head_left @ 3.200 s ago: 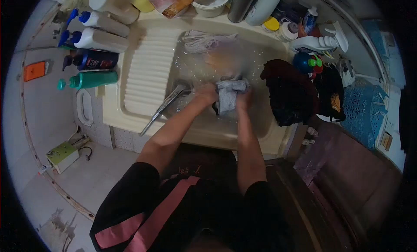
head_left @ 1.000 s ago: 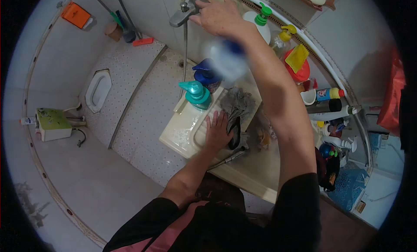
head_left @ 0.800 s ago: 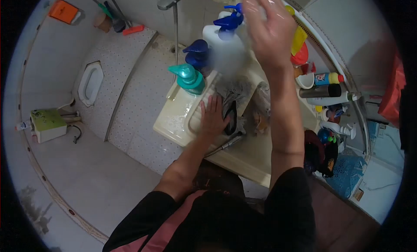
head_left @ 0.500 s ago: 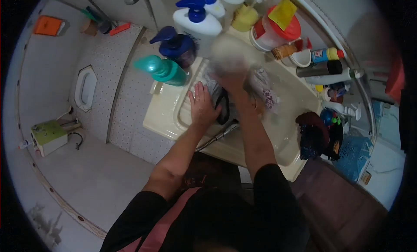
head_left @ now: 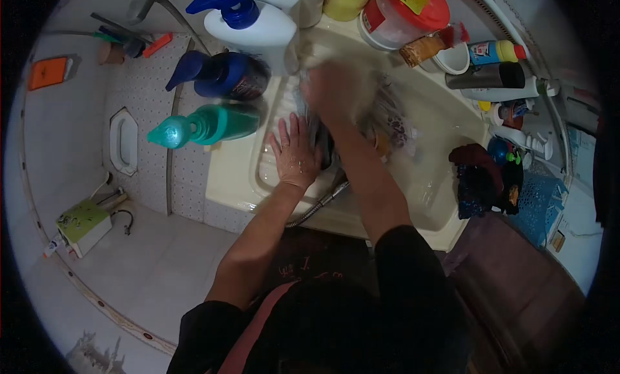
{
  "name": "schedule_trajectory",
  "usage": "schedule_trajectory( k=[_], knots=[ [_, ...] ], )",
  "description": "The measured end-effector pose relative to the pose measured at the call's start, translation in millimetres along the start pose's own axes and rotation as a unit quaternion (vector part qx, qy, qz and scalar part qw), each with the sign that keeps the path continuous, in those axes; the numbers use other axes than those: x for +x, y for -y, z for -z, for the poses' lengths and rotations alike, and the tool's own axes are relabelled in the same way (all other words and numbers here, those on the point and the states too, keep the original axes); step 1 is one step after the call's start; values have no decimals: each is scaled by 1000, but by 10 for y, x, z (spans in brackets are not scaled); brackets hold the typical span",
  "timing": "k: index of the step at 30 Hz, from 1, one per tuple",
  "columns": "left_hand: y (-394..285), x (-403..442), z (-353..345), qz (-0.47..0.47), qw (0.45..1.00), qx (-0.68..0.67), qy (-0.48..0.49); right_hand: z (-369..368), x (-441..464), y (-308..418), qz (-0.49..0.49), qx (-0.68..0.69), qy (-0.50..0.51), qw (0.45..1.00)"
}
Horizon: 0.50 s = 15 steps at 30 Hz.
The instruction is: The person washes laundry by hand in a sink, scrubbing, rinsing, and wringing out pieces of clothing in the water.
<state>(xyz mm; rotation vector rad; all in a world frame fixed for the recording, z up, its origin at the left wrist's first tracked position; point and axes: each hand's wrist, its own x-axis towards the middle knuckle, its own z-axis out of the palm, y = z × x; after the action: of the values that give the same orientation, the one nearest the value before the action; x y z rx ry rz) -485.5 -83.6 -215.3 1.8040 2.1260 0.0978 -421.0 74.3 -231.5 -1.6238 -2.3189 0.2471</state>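
Observation:
My left hand (head_left: 295,153) lies flat with its fingers spread on the ribbed washboard part of the cream sink (head_left: 226,180), beside a wet grey cloth (head_left: 315,132). Higher up, my right hand (head_left: 329,90) is smeared by motion over the upper end of that cloth, and its fingers cannot be made out. More wet cloth (head_left: 397,125) with a dark pattern lies in the basin to the right. A metal shower head's hose (head_left: 316,206) crosses the sink's front edge below my hands.
Pump bottles, teal (head_left: 216,123), dark blue (head_left: 236,76) and white (head_left: 258,35), line the left side. Along the back stand a red-lidded tub (head_left: 394,25), a white bowl (head_left: 454,58) and a dark cylinder (head_left: 487,76). Dark cloth (head_left: 478,180) hangs over the right rim, near a blue basket (head_left: 536,203).
My right hand has come down from near the faucet to the cloth on the washboard. My left hand stays flat on the board. The view has shifted toward the sink.

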Motion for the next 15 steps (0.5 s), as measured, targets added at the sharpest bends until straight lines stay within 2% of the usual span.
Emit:
schedule_trajectory(
  k=[1,3,4,5,6,7,9,10,11,12,13,14,15],
  knots=[
    [-18,-25,17,-2,1000,4,-5,-133,204,-33,11,2,-117,993],
    [-13,-27,45,-6,1000,9,-13,-413,143,-128,20,5,-235,972],
    [-8,-57,23,-2,1000,-17,-15,-430,-86,-157,90,53,-161,981],
    [2,-49,5,2,999,-43,-23,-427,-281,-222,98,75,-72,990],
    [-1,-59,-2,2,999,-45,-23,-249,-445,-192,99,96,18,990],
    [-11,-67,-17,4,1000,-14,-21,328,-796,58,35,90,126,987],
    [62,-29,-161,8,1000,18,-18,833,-1286,263,147,31,16,989],
    [126,-22,-291,-17,988,145,-43,749,-1255,249,148,34,18,988],
    [188,-28,-419,-44,959,271,-66,607,-1225,209,168,25,127,977],
    [153,-7,-306,-42,958,274,-67,423,-1158,138,188,16,230,955],
    [47,-5,-61,-23,988,153,-27,-45,-872,-45,110,27,185,976],
    [-31,-20,74,-5,1000,27,15,-201,-462,-113,58,22,129,990],
    [-32,15,65,-6,1000,28,9,-344,-48,-174,4,23,71,997]
  ],
)
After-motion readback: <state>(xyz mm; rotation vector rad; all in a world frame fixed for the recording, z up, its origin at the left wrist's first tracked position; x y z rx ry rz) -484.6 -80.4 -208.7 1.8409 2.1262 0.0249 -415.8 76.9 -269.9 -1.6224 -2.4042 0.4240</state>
